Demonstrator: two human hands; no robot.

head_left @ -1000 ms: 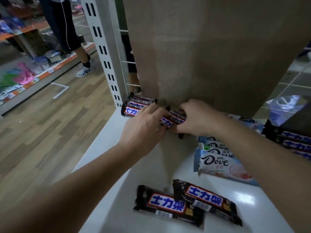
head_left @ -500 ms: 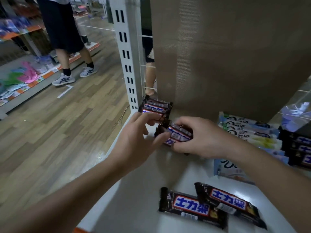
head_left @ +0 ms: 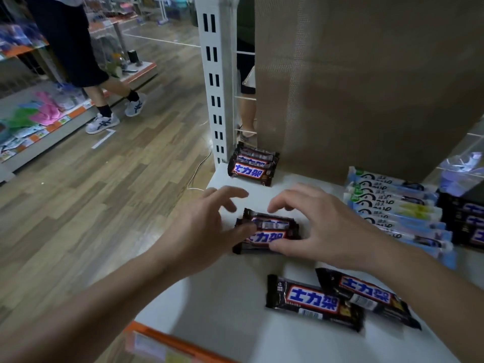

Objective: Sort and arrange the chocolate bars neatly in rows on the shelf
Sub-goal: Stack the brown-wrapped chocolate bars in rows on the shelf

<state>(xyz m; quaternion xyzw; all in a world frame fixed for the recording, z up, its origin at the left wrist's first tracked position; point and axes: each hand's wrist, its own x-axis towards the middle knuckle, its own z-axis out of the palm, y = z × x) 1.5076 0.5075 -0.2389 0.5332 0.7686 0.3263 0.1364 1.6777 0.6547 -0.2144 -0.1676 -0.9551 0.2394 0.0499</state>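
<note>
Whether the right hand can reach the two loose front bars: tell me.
Probably yes: the right hand sits by the small stack; the loose bars lie just nearer on the shelf, nothing between.

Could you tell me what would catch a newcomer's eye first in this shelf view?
The left hand and right hand frame a small stack of Snickers bars mid-shelf, thumbs touching it. Another Snickers stack sits in the back-left corner by the white upright, and two loose Snickers bars lie at the front. A row of pale blue chocolate bars lines the right side.
</note>
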